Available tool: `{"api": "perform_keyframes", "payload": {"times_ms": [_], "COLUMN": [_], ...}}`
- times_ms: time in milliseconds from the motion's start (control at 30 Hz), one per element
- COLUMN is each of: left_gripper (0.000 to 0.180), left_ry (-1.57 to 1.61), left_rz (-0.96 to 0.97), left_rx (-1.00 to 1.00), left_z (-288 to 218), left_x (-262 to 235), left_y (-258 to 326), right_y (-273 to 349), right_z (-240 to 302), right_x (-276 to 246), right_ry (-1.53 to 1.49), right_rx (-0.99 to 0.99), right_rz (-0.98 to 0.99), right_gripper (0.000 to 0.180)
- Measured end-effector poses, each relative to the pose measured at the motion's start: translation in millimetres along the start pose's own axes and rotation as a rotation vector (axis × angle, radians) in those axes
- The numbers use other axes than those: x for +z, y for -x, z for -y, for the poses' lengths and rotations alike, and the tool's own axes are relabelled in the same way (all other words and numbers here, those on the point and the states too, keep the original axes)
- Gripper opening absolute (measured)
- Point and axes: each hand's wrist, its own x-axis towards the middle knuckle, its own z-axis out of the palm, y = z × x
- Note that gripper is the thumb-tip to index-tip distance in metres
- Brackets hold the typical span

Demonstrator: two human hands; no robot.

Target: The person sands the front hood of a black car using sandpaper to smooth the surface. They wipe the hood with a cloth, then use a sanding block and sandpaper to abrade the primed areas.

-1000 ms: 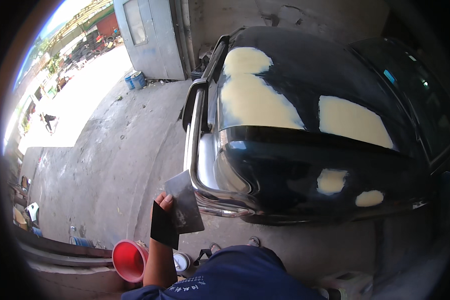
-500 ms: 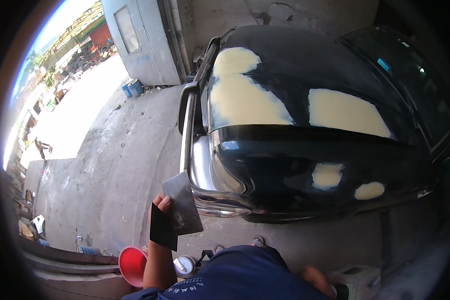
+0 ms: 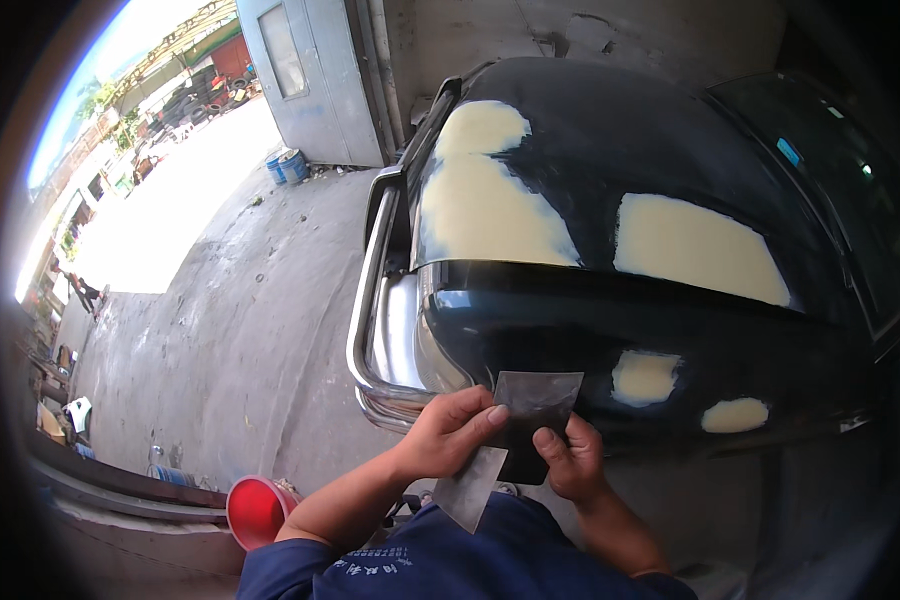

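My left hand (image 3: 452, 430) is closed on sheets of sandpaper, its thumb across the left edge of the upper grey-and-black sheet (image 3: 538, 392). A second grey piece of sandpaper (image 3: 472, 488) hangs below that hand, toward my shirt. My right hand (image 3: 574, 462) grips the upper sheet's right edge, thumb on top and fingers behind. Just beyond my hands stands a dark car (image 3: 530, 315). Cream filler patches lie on its hood: a large one (image 3: 490, 215) at the left and a four-sided one (image 3: 695, 245) at the right. Two small patches (image 3: 645, 378) mark its near side.
A chrome bumper bar (image 3: 358, 320) juts out at the car's left end. By my left elbow stands a red bucket (image 3: 255, 512). Blue cans (image 3: 288, 166) stand by a grey metal door (image 3: 315, 90). Another person (image 3: 82, 292) is far off at the left.
My left hand has carried the sandpaper rightward, in front of my body. My right hand has come up from the lower right and taken hold of the sheet. The view has shifted slightly.
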Motion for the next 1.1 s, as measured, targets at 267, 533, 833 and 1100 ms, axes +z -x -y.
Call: {"api": "perform_keyframes", "payload": {"times_ms": [267,533,833,1100], "left_gripper": [0.025,0.019,0.021,0.027], "left_ry": [-0.181,0.016,-0.025,-0.593], "left_rz": [0.101,-0.313,-0.219,0.109], "left_rx": [0.07,0.153,0.236,0.694], "left_z": [-10.1,-19.1,-13.9,-15.2], "left_x": [1.7,-60.5,-91.7,-152.5], "left_y": [-32.3,-99.2,-133.1,-185.5], "right_y": [-64.9,-66.0,-97.4,-107.5], "right_z": [39.4,18.9,-20.4,-3.8], "right_x": [-27.3,16.2,81.5,70.1], "right_ry": [-0.183,0.613,0.587,0.592], "right_rx": [-0.343,-0.333,-0.262,-0.405], "right_rz": [-0.679,-0.429,-0.253,-0.66], "right_gripper": [0.019,0.03,0.064,0.039]}}
